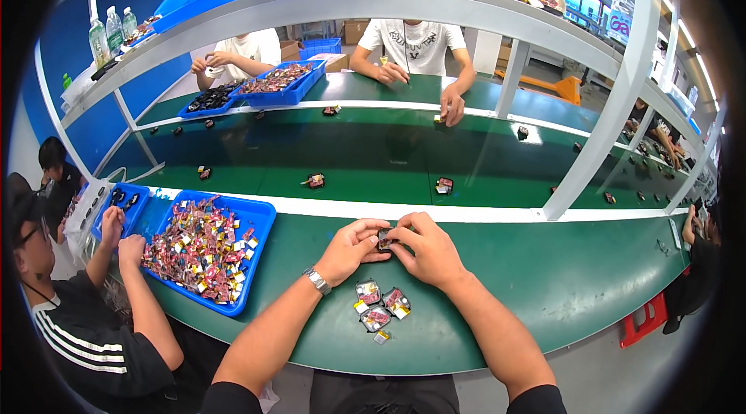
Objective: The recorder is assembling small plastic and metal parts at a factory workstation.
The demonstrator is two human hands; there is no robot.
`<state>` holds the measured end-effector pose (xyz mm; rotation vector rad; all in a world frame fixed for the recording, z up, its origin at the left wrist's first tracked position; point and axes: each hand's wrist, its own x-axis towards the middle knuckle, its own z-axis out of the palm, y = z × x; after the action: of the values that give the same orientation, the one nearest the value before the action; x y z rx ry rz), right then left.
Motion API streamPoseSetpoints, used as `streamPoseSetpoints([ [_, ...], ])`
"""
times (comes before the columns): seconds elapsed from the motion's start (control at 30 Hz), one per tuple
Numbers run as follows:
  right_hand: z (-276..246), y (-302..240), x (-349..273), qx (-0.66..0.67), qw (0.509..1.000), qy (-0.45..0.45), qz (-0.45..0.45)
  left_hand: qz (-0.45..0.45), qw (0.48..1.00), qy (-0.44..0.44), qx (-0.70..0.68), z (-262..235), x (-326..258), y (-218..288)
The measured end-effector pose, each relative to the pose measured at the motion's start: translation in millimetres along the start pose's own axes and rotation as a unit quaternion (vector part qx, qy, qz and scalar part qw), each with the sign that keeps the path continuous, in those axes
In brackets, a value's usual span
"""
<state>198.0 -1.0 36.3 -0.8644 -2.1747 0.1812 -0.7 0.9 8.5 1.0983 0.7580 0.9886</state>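
Note:
Over the green table, my left hand (354, 248) has its fingers closed on a small black casing (384, 240). Pressed against the same casing from the other side are the bent fingers of my right hand (426, 248). Part of the casing is hidden by the fingers. Nearer to me on the table, between my forearms, lie several small dark open casings (375, 318) with red circuit boards and small yellow-and-white parts in them. A loose yellow-and-white piece (381, 337) lies just in front of these.
Left of my left forearm stands a blue tray (264, 237) heaped with red circuit boards. A white rail (350, 210) runs beyond my hands. Behind it, a green belt (373, 189) carries scattered small units. A co-worker sits close on the left; others work across. A metal post (597, 134) rises right.

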Motion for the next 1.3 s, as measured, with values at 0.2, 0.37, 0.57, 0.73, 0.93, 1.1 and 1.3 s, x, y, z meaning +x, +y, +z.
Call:
streamPoseSetpoints([
  [0.2, 8, 6, -2, 0.006, 1.000, -0.003, 0.000, 0.005, 1.000, -0.005, 0.011, -2, 1, -3],
  [0.37, 9, 7, -3, 0.006, 1.000, -0.028, 0.003, 0.001, 1.000, -0.002, 0.019, -2, 1, -2],
  [0.57, 8, 1, -2, 0.006, 0.997, -0.041, 0.072, -0.005, 1.000, -0.005, 0.016, -3, 2, -3],
  [0.73, 13, 4, -3, 0.051, 0.996, 0.020, 0.073, 0.009, 0.999, -0.027, 0.020, 2, -1, 5],
  [0.93, 18, 5, -5, 0.085, 0.992, 0.018, 0.097, 0.038, 0.996, -0.049, 0.069, 0, 0, 1],
  [1.1, 12, 6, -5, 0.114, 0.987, -0.024, 0.109, 0.014, 0.999, -0.033, 0.027, 1, -1, 0],
  [1.3, 11, 7, -8, 0.139, 0.983, -0.045, 0.107, 0.001, 0.999, -0.024, 0.040, 2, 0, 1],
])
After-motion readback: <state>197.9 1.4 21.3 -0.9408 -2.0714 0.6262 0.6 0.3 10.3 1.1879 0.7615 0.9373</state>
